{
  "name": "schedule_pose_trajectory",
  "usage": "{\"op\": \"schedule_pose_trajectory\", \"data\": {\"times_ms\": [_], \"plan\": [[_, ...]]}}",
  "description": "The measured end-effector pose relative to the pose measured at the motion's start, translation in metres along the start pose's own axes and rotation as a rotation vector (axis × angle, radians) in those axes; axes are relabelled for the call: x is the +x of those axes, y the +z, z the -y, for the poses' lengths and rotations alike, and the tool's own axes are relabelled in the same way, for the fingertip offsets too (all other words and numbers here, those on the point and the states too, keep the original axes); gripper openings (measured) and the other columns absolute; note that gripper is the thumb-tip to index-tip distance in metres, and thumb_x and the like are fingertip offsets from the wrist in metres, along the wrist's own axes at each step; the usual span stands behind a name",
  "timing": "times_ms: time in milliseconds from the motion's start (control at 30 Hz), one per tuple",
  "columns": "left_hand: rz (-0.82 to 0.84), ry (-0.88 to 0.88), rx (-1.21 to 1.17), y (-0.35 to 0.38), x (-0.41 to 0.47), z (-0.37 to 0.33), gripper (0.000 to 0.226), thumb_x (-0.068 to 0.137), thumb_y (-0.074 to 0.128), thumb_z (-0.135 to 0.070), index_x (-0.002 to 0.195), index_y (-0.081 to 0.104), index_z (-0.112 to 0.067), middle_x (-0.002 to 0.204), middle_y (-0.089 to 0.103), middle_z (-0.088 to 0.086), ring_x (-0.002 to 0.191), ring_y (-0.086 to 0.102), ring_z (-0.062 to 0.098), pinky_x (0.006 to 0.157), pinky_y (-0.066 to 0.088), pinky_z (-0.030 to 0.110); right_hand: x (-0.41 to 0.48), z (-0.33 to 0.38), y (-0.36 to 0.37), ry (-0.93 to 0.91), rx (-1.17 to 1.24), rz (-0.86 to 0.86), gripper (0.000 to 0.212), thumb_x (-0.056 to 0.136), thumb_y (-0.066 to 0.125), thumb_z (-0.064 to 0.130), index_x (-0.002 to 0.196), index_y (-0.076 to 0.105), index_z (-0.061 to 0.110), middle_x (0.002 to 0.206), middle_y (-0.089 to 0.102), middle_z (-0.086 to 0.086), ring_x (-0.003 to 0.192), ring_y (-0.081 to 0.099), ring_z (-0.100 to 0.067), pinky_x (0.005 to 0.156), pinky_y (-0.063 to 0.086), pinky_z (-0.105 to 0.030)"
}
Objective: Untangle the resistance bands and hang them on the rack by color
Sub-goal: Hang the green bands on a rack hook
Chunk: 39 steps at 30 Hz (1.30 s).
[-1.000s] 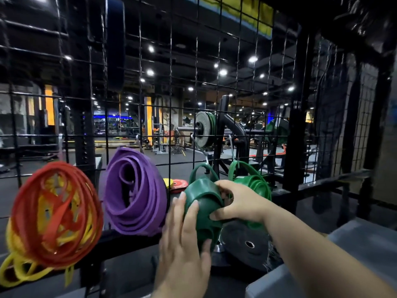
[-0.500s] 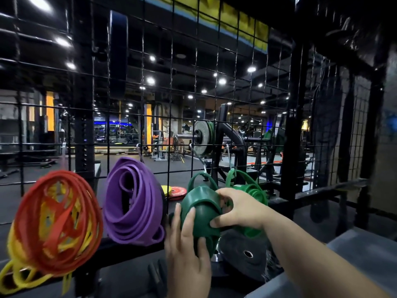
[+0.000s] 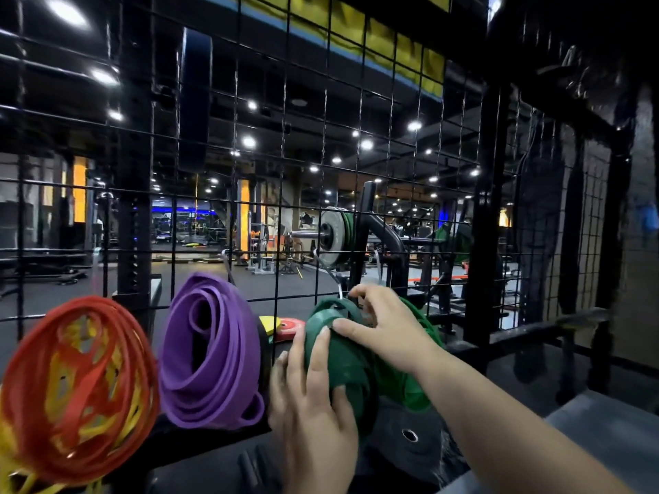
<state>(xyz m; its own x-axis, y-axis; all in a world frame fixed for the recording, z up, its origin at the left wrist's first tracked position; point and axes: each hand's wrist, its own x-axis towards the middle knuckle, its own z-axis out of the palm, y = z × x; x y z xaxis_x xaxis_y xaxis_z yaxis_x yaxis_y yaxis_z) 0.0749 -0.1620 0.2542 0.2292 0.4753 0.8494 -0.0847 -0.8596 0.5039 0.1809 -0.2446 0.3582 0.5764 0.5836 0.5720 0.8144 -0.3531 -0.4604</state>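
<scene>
A black wire-grid rack (image 3: 321, 172) fills the view, and every bundle is held against its lower part. No bin or box is seen; the rack alone serves as holder. At its far left a red and yellow tangle of thin rubber bands (image 3: 78, 386) is hung, the two colours unsorted. Just beside it, a purple coil of wide rubber band (image 3: 210, 351) is seated. Further right, the dark green coil of wide rubber band (image 3: 338, 354) is held up against the grid, with lighter green rubber bands (image 3: 417, 390) touching it behind and a black weight plate (image 3: 410, 436) lying below.

The left hand (image 3: 313, 415) is laid flat on the coil's face, fingers straight, bracing it. The top of the coil is pinched by the right hand (image 3: 385, 329), thumb in front and fingers curled over, near a thin metal hook (image 3: 333, 279).

The coil is judged soft, springy and fairly heavy, liable to unroll; it is best taken by its top loop and supported from beneath.
</scene>
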Motion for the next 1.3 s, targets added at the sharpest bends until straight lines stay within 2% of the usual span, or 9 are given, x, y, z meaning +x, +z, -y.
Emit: {"op": "schedule_pose_trajectory", "data": {"times_ms": [100,200,300,433,567,733,933,1133,1300], "plan": [[-0.011,-0.005,0.017,0.002,0.003,-0.001,0.068,0.076,0.043,-0.031,0.143,0.034,-0.039,0.152,0.034,-0.012,0.127,0.041,0.029,0.097,0.039,0.045,0.014,0.006,-0.002,-0.038,0.047,0.101,0.101,0.065,0.073,0.067,0.148,0.024,0.036,0.153,0.019,0.012,0.142,0.019,-0.008,0.116,0.021,-0.031],[-0.017,-0.013,0.032,0.006,0.006,-0.003,0.073,0.070,0.043,-0.030,0.142,0.035,-0.041,0.151,0.035,-0.014,0.127,0.040,0.027,0.099,0.035,0.043,0.030,0.010,-0.002,-0.020,0.087,0.323,0.114,0.069,0.083,0.048,0.154,0.006,0.037,0.162,-0.002,0.013,0.147,0.005,-0.009,0.116,0.015,-0.029],[-0.031,-0.017,0.012,0.008,0.012,-0.003,0.071,0.070,0.043,-0.032,0.140,0.037,-0.041,0.150,0.036,-0.014,0.125,0.040,0.026,0.099,0.038,0.047,0.044,0.014,0.001,0.034,0.094,0.355,0.122,0.054,0.079,0.056,0.152,0.009,0.039,0.160,0.017,0.004,0.145,0.021,-0.016,0.117,0.026,-0.038],[-0.005,-0.015,-0.022,0.012,0.020,0.001,0.071,0.071,0.045,-0.032,0.141,0.034,-0.043,0.152,0.035,-0.011,0.124,0.043,0.028,0.100,0.038,0.046,0.051,0.014,0.001,0.017,0.095,0.274,0.123,0.042,0.074,0.065,0.149,0.027,0.026,0.145,0.041,0.002,0.134,0.037,-0.010,0.111,0.032,-0.028],[-0.046,-0.004,-0.120,0.013,0.019,0.005,0.070,0.074,0.046,-0.030,0.141,0.034,-0.046,0.154,0.028,-0.013,0.131,0.038,0.021,0.102,0.034,0.040,0.055,0.014,0.000,0.025,0.121,0.307,0.124,0.038,0.074,0.065,0.147,0.032,0.022,0.133,0.049,0.009,0.128,0.045,-0.007,0.109,0.035,-0.024],[-0.089,-0.070,-0.194,0.020,0.023,0.003,0.080,0.071,0.043,-0.016,0.140,0.029,-0.055,0.149,0.021,-0.032,0.132,0.037,0.017,0.100,0.042,0.053,0.054,0.017,0.002,0.064,0.180,0.287,0.117,0.042,0.079,0.059,0.144,0.036,0.022,0.126,0.053,0.010,0.120,0.052,-0.007,0.104,0.039,-0.023],[-0.120,-0.070,-0.156,0.021,0.029,0.003,0.086,0.062,0.043,-0.008,0.139,0.037,-0.046,0.145,0.041,-0.011,0.123,0.042,0.016,0.102,0.034,0.036,0.046,0.023,0.005,0.028,0.184,0.357,0.109,0.066,0.066,0.055,0.154,0.011,0.025,0.147,0.026,0.004,0.141,0.026,-0.009,0.116,0.024,-0.031],[-0.117,-0.065,-0.152,0.015,0.033,-0.004,0.078,0.066,0.033,-0.018,0.136,0.039,-0.049,0.144,0.036,-0.025,0.119,0.038,0.004,0.102,0.026,0.025,0.046,0.021,0.005,0.019,0.155,0.367,0.104,0.069,0.053,0.057,0.156,0.004,0.028,0.161,0.003,0.008,0.147,-0.001,-0.008,0.109,0.007,-0.024],[-0.154,-0.034,-0.177,0.017,0.033,-0.007,0.074,0.067,0.031,-0.022,0.135,0.041,-0.050,0.146,0.035,-0.028,0.119,0.028,-0.003,0.104,0.022,0.023,0.048,0.025,-0.005,-0.019,0.107,0.375,0.098,0.068,0.047,0.048,0.156,0.010,0.023,0.161,0.010,0.005,0.148,0.003,-0.011,0.112,0.007,-0.023]]}}
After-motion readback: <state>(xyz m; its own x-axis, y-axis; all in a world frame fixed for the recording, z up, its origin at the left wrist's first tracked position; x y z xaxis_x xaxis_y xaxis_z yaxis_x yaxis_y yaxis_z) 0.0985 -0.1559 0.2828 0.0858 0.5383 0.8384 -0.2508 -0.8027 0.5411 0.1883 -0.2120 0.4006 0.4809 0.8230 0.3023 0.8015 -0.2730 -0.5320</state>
